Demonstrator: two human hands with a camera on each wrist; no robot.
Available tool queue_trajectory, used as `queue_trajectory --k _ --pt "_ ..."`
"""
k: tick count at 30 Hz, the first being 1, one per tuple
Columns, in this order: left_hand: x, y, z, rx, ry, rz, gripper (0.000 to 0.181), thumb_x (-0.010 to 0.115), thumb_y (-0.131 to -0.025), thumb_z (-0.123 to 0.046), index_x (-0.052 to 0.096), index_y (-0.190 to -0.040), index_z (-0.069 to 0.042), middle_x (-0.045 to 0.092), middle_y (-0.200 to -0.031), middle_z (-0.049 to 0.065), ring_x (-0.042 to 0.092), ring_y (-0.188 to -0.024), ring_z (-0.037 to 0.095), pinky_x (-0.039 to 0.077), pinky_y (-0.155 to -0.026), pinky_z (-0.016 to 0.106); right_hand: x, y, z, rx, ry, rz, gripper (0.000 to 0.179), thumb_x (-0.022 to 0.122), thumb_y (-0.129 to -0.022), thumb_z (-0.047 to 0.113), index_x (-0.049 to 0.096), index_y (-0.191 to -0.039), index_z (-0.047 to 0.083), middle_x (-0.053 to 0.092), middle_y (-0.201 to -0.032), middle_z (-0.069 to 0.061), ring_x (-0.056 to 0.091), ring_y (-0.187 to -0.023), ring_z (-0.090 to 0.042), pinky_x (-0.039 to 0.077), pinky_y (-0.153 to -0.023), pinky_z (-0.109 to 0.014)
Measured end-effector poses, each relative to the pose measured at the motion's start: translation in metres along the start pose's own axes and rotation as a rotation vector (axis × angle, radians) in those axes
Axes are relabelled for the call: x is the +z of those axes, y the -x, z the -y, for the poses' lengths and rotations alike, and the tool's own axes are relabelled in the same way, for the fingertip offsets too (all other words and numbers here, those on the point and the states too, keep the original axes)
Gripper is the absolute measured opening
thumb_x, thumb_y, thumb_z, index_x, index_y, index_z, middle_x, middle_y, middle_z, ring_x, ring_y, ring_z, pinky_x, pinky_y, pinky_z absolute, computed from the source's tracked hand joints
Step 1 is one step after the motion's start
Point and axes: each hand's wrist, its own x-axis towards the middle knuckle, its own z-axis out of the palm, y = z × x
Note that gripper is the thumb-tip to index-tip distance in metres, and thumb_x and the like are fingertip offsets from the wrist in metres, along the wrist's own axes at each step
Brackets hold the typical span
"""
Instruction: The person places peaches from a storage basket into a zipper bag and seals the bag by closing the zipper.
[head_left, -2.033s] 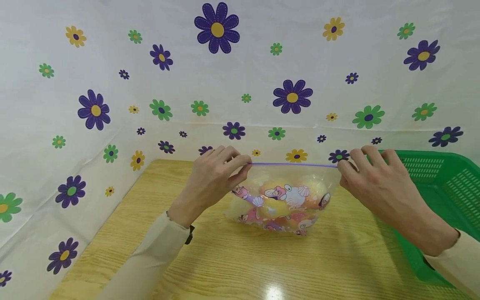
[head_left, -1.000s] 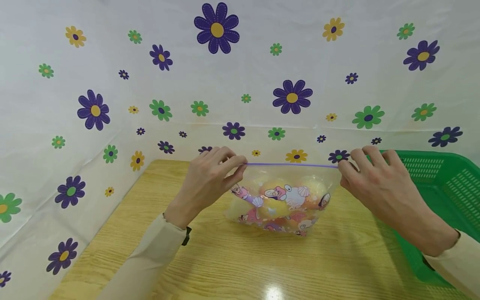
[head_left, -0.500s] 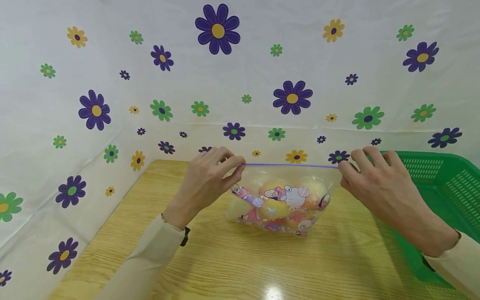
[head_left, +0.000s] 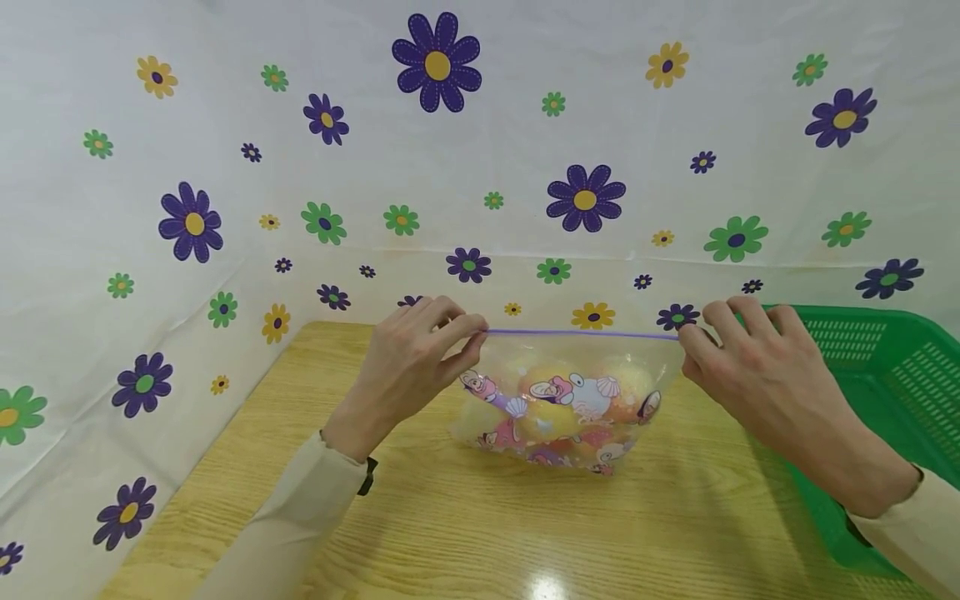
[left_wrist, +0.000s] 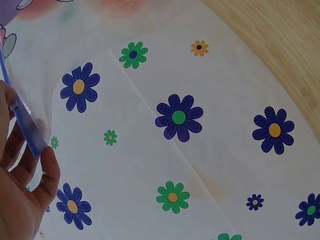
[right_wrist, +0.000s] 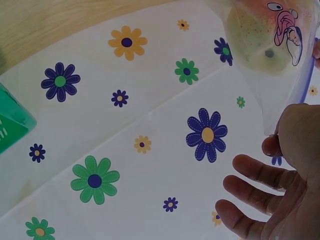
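Observation:
A clear zip bag (head_left: 555, 433) printed with pink and purple cartoon figures stands on the wooden table (head_left: 450, 533) in the head view. Round yellow and reddish fruits (right_wrist: 250, 40) show through its plastic. Along the top runs a purple zip strip (head_left: 577, 333), stretched straight between both hands. My left hand (head_left: 412, 358) pinches the strip's left end between thumb and fingers; in the left wrist view the strip's tip (left_wrist: 34, 137) sits at the fingertips. At the right end, thumb and index finger of my right hand (head_left: 757, 367) pinch the corner, the other fingers spread apart.
A green plastic basket (head_left: 892, 321) with slotted walls stands at the right, partly behind my right forearm. White cloth (head_left: 510, 142) printed with flowers hangs behind the table and along its left side.
My left hand has slid a little to the left along the purple strip, so more of it shows. The right hand keeps its hold on the right corner, and the bag stays in place.

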Motion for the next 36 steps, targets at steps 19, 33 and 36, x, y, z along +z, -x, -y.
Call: queue_trajectory --k 19,33,36 --pt "0.0005 0.0068 0.0056 -0.009 0.008 -0.018 0.006 0.073 -0.092 -0.013 0.075 -0.097 -0.015 0.068 -0.085 0.003 0.055 -0.066 0.016 0.045 -0.055 0.026 -0.0027 0.0018 0.0007 0.010 -0.001 0.029 0.043 0.089 -0.074 0.018 0.058 -0.100 0.004 0.063 -0.098 -0.021 0.059 -0.095 -0.041 0.054 -0.067 -0.051" --pt "-0.0024 0.0075 0.0073 -0.017 0.016 -0.016 0.005 0.072 -0.092 -0.014 0.075 -0.097 -0.015 0.067 -0.085 0.003 0.057 -0.068 0.017 0.045 -0.055 0.026 -0.0021 0.0013 0.0008 0.015 -0.004 0.035 0.045 0.090 -0.073 0.019 0.058 -0.102 0.004 0.063 -0.100 -0.021 0.058 -0.096 -0.041 0.054 -0.068 -0.052" --pt "-0.0026 0.0082 0.0080 -0.019 0.019 -0.021 0.006 0.074 -0.090 -0.013 0.075 -0.096 -0.014 0.067 -0.085 0.003 0.058 -0.069 0.016 0.045 -0.054 0.026 -0.0017 0.0013 0.0002 0.012 -0.008 0.026 0.044 0.088 -0.074 0.018 0.058 -0.102 0.004 0.063 -0.099 -0.021 0.058 -0.096 -0.041 0.054 -0.067 -0.051"
